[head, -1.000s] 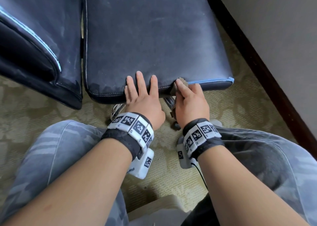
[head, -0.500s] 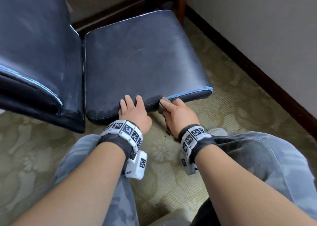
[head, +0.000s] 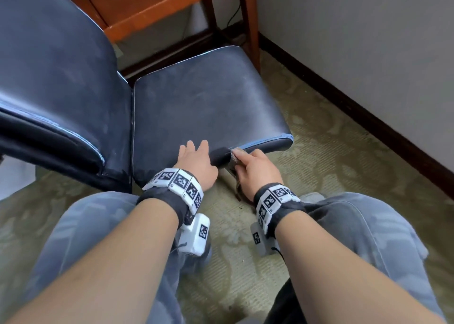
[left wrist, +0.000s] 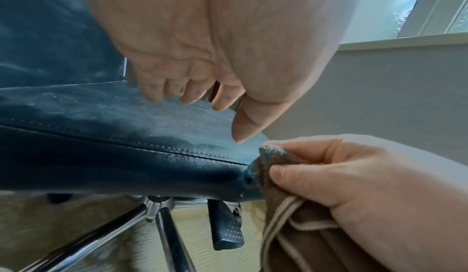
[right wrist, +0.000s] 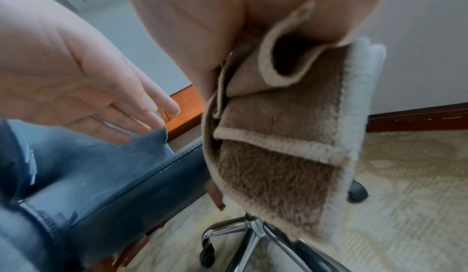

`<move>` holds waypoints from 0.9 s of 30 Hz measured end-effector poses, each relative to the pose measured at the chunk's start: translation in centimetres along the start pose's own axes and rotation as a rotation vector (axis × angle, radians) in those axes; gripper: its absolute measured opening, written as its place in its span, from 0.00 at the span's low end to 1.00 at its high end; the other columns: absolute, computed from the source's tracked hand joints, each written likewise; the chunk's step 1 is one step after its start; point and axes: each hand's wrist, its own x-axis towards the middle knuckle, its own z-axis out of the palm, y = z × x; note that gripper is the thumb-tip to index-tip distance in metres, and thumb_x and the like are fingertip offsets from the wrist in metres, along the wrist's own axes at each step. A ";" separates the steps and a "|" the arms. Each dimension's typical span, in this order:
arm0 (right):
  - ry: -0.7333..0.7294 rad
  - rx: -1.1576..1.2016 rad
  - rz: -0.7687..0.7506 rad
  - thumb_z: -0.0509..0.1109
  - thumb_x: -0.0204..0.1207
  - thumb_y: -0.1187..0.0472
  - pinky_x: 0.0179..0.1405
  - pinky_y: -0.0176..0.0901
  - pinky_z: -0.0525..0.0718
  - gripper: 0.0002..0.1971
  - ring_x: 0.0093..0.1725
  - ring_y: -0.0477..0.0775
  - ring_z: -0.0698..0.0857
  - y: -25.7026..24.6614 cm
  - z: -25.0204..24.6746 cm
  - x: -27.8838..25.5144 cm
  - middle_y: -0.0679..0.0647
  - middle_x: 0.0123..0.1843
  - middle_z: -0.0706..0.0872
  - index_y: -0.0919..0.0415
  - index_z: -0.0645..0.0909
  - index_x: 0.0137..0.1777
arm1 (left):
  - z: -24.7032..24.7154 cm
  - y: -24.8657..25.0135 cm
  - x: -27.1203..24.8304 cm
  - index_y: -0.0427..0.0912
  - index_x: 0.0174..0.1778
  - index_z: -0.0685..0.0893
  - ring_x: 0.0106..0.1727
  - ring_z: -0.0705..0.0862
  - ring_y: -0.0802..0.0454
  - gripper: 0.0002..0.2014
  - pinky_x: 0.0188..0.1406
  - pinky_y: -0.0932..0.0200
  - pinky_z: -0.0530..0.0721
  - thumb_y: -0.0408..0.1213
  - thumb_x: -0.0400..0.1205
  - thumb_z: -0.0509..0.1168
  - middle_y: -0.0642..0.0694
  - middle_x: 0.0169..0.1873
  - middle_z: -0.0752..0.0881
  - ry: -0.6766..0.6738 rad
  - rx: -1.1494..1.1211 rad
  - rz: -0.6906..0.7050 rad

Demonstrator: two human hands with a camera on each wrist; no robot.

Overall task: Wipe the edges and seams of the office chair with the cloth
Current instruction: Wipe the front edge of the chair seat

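The office chair has a dusty dark blue leather seat (head: 204,107) and a backrest (head: 54,77) at the left. My left hand (head: 196,161) lies flat on the seat's near edge with its fingers straight (left wrist: 187,96). My right hand (head: 255,168) grips a folded brown cloth (head: 233,161) with pale trim and presses it against the stitched edge seam (left wrist: 177,150) of the seat, just right of the left hand. The cloth (right wrist: 278,146) hangs down from the right hand's fingers. Right of the cloth the seat edge (head: 265,142) looks clean blue.
A chrome star base (left wrist: 106,234) with castors (right wrist: 357,191) stands under the seat on patterned green carpet (head: 331,171). A wooden desk (head: 157,1) stands behind the chair. A wall with dark skirting (head: 368,117) runs along the right. My knees (head: 356,225) are close below.
The head view has pulled back and tilted up, so the desk and wall now show. Both hands stay on the seat's near edge, the cloth still pressed on the seam.
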 end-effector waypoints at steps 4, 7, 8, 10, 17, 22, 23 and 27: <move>-0.005 -0.026 -0.018 0.64 0.83 0.49 0.54 0.55 0.87 0.20 0.52 0.60 0.85 0.7 0.2 0.1 0.46 0.53 0.75 0.37 0.72 0.74 | 0.2 0.1 0.8 0.40 0.75 0.67 0.84 0.60 0.36 0.21 0.65 0.43 0.76 0.34 0.85 0.55 0.36 0.78 0.66 -0.028 -0.023 0.028; 0.062 -0.018 -0.042 0.65 0.84 0.50 0.55 0.53 0.86 0.22 0.53 0.58 0.85 0.6 -0.4 1.2 0.46 0.54 0.77 0.35 0.73 0.76 | 0.6 -0.4 2.2 0.39 0.79 0.65 0.85 0.60 0.34 0.23 0.72 0.39 0.76 0.36 0.86 0.57 0.35 0.82 0.63 -0.068 -0.035 0.060; 0.091 -0.021 -0.054 0.65 0.84 0.51 0.55 0.54 0.86 0.21 0.53 0.58 0.85 0.5 -0.3 1.5 0.47 0.55 0.78 0.37 0.75 0.76 | 0.9 -0.6 2.6 0.39 0.80 0.64 0.85 0.59 0.34 0.25 0.74 0.37 0.75 0.36 0.86 0.57 0.35 0.83 0.62 -0.083 -0.033 0.068; 0.122 -0.022 -0.068 0.66 0.84 0.52 0.52 0.55 0.86 0.20 0.52 0.59 0.85 -0.1 0.1 1.7 0.48 0.56 0.79 0.38 0.76 0.75 | 1.4 -1.1 3.0 0.41 0.83 0.61 0.87 0.55 0.34 0.28 0.77 0.34 0.73 0.35 0.85 0.57 0.37 0.86 0.57 -0.115 -0.035 0.087; 0.042 -0.196 -0.067 0.63 0.85 0.49 0.45 0.55 0.88 0.21 0.50 0.62 0.86 -0.8 3.7 3.4 0.49 0.58 0.79 0.35 0.75 0.77 | 2.8 -0.9 4.1 0.44 0.93 0.41 0.92 0.35 0.39 0.42 0.91 0.40 0.49 0.25 0.83 0.52 0.38 0.91 0.33 -0.173 -0.061 0.109; 0.181 -0.123 0.083 0.62 0.87 0.50 0.54 0.55 0.87 0.20 0.57 0.61 0.86 0.8 2.5 3.6 0.51 0.62 0.80 0.39 0.76 0.78 | 2.5 -1.5 4.0 0.48 0.93 0.38 0.92 0.33 0.44 0.43 0.91 0.38 0.51 0.24 0.84 0.51 0.42 0.91 0.31 -0.212 -0.087 0.139; 0.190 -0.130 0.087 0.62 0.87 0.51 0.55 0.54 0.87 0.20 0.57 0.61 0.86 0.7 2.4 3.6 0.51 0.63 0.80 0.41 0.76 0.78 | 2.4 -1.5 3.9 0.48 0.93 0.37 0.92 0.33 0.45 0.44 0.91 0.38 0.51 0.23 0.83 0.50 0.43 0.91 0.31 -0.217 -0.096 0.144; 0.124 -0.177 -0.043 0.62 0.87 0.51 0.50 0.53 0.87 0.18 0.56 0.59 0.87 -1.2 3.9 3.3 0.47 0.63 0.81 0.41 0.78 0.75 | 2.5 -1.3 3.6 0.46 0.93 0.36 0.92 0.32 0.43 0.45 0.92 0.41 0.48 0.24 0.82 0.51 0.42 0.90 0.30 -0.219 -0.109 0.158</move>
